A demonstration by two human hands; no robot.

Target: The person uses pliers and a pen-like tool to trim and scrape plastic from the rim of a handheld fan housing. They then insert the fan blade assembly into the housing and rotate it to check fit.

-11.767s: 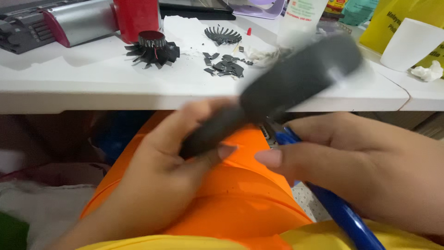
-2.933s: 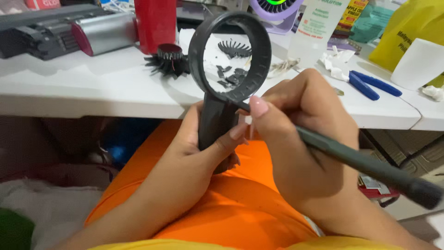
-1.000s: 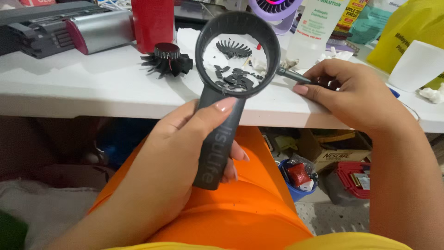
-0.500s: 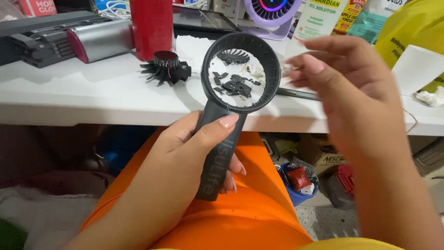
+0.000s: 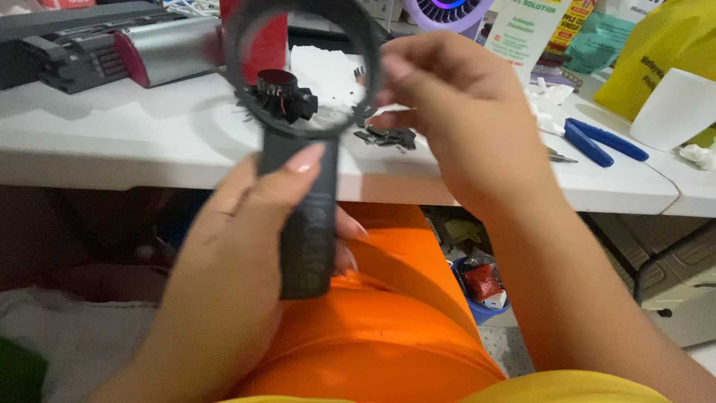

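So you've got the fan shell (image 5: 302,172) up higher now than half a second ago, ring lifted to the upper middle of the frame and blurry from the move. Your left hand (image 5: 246,254) is wrapped round the handle, thumb flat along the front, other fingers curled behind it, same grip as before. The ring is empty, you can see straight through it to the loose impeller (image 5: 282,93) sitting on the white table (image 5: 112,142) behind.

What's changed: your right hand (image 5: 455,119) no longer has the black tool from a few seconds ago. It has come in from the right and sits just beside the ring's right edge. Fingers are bunched together and curled toward the rim, fingertips about touching it, but with the blur I can't tell if they're actually pinching anything.

The black broken bits (image 5: 388,136) are lying on the table just past the ring, and the blue pliers (image 5: 597,143) are off to the right, well apart from both hands.

My read: you're done prying and are now working the ring by hand.
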